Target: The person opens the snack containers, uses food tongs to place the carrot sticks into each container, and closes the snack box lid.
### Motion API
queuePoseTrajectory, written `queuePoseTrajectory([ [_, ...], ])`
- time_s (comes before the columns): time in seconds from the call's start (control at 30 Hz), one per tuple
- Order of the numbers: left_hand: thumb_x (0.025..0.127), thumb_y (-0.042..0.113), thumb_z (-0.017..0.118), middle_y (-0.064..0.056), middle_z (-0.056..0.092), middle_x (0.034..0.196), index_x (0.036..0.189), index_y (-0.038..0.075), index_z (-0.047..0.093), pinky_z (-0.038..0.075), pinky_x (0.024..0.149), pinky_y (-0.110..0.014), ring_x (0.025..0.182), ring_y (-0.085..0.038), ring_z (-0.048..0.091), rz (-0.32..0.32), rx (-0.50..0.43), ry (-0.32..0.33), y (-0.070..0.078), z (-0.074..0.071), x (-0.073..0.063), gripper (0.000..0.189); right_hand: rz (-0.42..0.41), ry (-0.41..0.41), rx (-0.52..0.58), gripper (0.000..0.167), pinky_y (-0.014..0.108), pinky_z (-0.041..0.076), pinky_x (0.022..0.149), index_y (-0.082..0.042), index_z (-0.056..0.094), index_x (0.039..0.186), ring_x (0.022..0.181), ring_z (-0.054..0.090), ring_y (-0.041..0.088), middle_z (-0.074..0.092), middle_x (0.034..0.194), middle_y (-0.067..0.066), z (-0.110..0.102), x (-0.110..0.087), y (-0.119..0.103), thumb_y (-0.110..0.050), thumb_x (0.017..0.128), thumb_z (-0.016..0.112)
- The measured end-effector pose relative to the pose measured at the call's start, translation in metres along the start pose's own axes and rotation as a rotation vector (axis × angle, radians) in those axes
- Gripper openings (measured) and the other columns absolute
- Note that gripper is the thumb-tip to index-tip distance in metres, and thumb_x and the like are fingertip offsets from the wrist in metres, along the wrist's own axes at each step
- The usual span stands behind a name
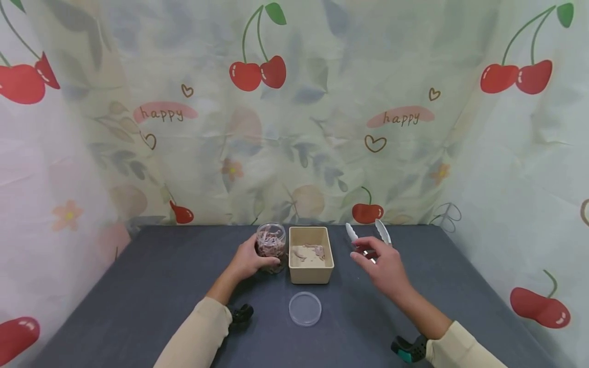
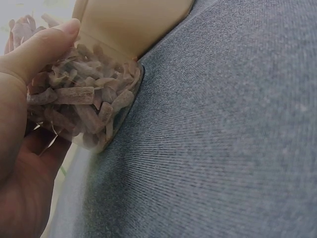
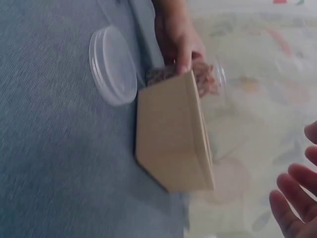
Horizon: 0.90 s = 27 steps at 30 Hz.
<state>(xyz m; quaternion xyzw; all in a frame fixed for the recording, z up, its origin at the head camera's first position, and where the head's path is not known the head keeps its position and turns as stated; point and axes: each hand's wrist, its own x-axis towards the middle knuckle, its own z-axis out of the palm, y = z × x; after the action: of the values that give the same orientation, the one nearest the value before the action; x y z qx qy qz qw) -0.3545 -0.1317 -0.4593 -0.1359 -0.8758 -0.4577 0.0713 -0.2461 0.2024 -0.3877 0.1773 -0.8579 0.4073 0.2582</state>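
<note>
My left hand (image 1: 247, 259) grips a clear plastic jar (image 1: 271, 241) packed with pinkish-brown dried pieces. In the left wrist view, the thumb lies over the jar (image 2: 94, 99), whose base meets the table. Right of the jar stands a beige rectangular bin (image 1: 311, 276) with a few of the same pieces (image 1: 315, 250) inside. My right hand (image 1: 384, 266) hovers at a pair of tongs (image 1: 383, 232) with spread white tips; its fingers are loosely bent and partly cover the handle end. In the right wrist view, those fingers (image 3: 297, 191) show with nothing between them.
A clear round lid (image 1: 305, 308) lies flat on the dark grey table (image 1: 152, 296) in front of the bin. Behind and at both sides hangs a curtain (image 1: 313, 153) printed with cherries.
</note>
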Motion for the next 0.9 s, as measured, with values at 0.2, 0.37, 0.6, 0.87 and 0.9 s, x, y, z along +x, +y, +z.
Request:
queuePoseTrajectory([
  [0.2, 0.068, 0.026, 0.09, -0.014, 0.062, 0.116, 0.135, 0.001, 0.048, 0.044, 0.092, -0.046, 0.106, -0.028, 0.057, -0.011, -0.011, -0.005, 0.001, 0.001, 0.0, 0.083, 0.072, -0.112, 0.118, 0.023, 0.039, 0.052, 0.079, -0.006, 0.067, 0.109, 0.091, 0.064, 0.018, 0.069, 0.101, 0.005, 0.014, 0.006, -0.013, -0.011, 0.088, 0.073],
  [0.37, 0.068, 0.03, 0.09, -0.014, 0.062, 0.117, 0.136, 0.001, 0.048, 0.044, 0.092, -0.045, 0.107, -0.027, 0.057, -0.013, -0.008, -0.011, 0.001, 0.001, 0.0, 0.085, 0.052, -0.214, 0.207, 0.025, 0.04, 0.053, 0.081, -0.005, 0.066, 0.112, 0.093, 0.065, 0.021, 0.068, 0.104, 0.012, 0.03, 0.007, -0.018, -0.009, 0.088, 0.072],
  [0.6, 0.068, 0.031, 0.09, -0.013, 0.062, 0.116, 0.135, 0.0, 0.048, 0.045, 0.09, -0.046, 0.105, -0.027, 0.058, 0.002, 0.0, -0.008, 0.0, 0.0, 0.001, 0.084, -0.026, -0.426, 0.291, 0.033, 0.038, 0.053, 0.083, -0.001, 0.063, 0.119, 0.1, 0.066, 0.031, 0.066, 0.113, 0.016, 0.055, 0.001, -0.019, -0.017, 0.09, 0.071],
  [0.87, 0.068, 0.031, 0.09, -0.013, 0.062, 0.116, 0.134, 0.002, 0.049, 0.044, 0.092, -0.045, 0.106, -0.027, 0.058, 0.003, 0.001, -0.004, 0.002, -0.001, 0.0, 0.084, -0.084, -0.68, 0.23, 0.04, 0.046, 0.047, 0.091, 0.0, 0.061, 0.122, 0.107, 0.061, 0.034, 0.064, 0.119, 0.015, 0.079, -0.004, -0.018, -0.025, 0.091, 0.07],
  [0.9, 0.068, 0.032, 0.09, -0.013, 0.062, 0.116, 0.134, 0.002, 0.049, 0.044, 0.092, -0.046, 0.106, -0.027, 0.058, 0.004, 0.004, -0.005, 0.002, 0.0, 0.0, 0.084, -0.086, -0.708, 0.2, 0.042, 0.045, 0.047, 0.092, -0.001, 0.061, 0.123, 0.109, 0.06, 0.032, 0.064, 0.12, 0.014, 0.082, -0.004, -0.017, -0.027, 0.091, 0.07],
])
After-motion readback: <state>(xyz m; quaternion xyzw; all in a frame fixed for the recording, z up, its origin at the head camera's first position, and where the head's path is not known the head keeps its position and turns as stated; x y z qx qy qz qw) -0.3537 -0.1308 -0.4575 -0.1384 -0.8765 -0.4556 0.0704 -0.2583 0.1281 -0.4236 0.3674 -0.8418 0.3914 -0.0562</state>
